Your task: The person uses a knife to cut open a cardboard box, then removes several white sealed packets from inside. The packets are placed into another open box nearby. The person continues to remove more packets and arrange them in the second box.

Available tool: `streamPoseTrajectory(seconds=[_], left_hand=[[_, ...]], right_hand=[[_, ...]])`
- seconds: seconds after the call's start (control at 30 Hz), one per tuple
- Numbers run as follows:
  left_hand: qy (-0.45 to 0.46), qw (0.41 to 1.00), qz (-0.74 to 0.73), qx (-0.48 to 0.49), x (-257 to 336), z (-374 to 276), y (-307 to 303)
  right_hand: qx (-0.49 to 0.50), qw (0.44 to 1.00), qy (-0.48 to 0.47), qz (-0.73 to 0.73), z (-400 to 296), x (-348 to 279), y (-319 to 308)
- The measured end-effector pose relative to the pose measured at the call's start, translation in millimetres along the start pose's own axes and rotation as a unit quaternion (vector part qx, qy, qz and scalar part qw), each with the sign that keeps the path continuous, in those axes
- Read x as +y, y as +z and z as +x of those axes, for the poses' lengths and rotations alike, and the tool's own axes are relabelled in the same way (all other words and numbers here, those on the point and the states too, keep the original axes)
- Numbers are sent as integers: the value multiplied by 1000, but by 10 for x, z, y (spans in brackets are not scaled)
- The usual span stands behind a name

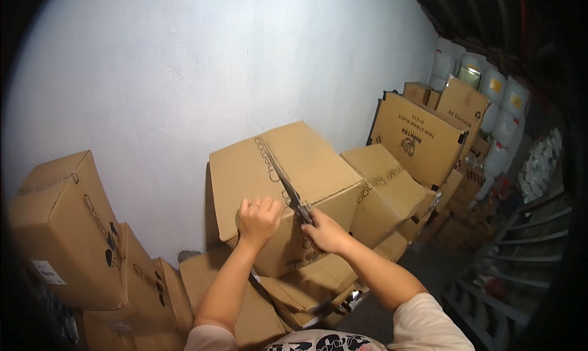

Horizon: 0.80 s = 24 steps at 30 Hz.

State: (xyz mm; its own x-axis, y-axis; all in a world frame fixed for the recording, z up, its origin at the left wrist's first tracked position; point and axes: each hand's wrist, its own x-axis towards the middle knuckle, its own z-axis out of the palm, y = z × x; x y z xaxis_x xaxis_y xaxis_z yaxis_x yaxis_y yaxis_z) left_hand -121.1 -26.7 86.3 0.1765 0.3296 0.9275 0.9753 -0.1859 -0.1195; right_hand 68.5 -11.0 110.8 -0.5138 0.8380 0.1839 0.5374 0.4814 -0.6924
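A large closed cardboard box [317, 167] stands before me, printed tape running along its top seam. My right hand [324, 231] is closed round the handles of dark scissors [289, 190], whose long blades point away over the box's near edge and along the seam. Whether the blades touch the tape cannot be told. My left hand [260, 218] rests with bent fingers at the near left edge of the box top; whether it grips anything is hidden.
Stacked cartons [78, 231] stand at the left, more boxes [381, 181] at the right. Flattened cardboard [312, 282] lies beneath the large box. A pale wall [220, 66] rises behind. White plastic jugs [505, 126] are piled far right, near a metal railing [523, 259].
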Motion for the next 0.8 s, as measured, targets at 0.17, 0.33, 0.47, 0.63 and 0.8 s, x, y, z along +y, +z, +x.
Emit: streamPoseTrajectory(seconds=[0.17,0.33,0.47,0.63,0.8], left_hand=[[1,1000,-13,13,16,-5,49],[-4,999,-36,-8,9,3,57],[-30,998,-57,-16,-30,33,-2],[-49,995,-81,-10,-33,79,-39],[-49,995,-86,-4,-31,78,-15]], right_hand=[[-10,994,89,56,-57,-62,-3],[63,996,28,-49,-47,-107,106],[54,993,58,-85,-87,-340,134],[50,991,64,-110,20,-381,190],[66,990,49,-114,89,-377,176]])
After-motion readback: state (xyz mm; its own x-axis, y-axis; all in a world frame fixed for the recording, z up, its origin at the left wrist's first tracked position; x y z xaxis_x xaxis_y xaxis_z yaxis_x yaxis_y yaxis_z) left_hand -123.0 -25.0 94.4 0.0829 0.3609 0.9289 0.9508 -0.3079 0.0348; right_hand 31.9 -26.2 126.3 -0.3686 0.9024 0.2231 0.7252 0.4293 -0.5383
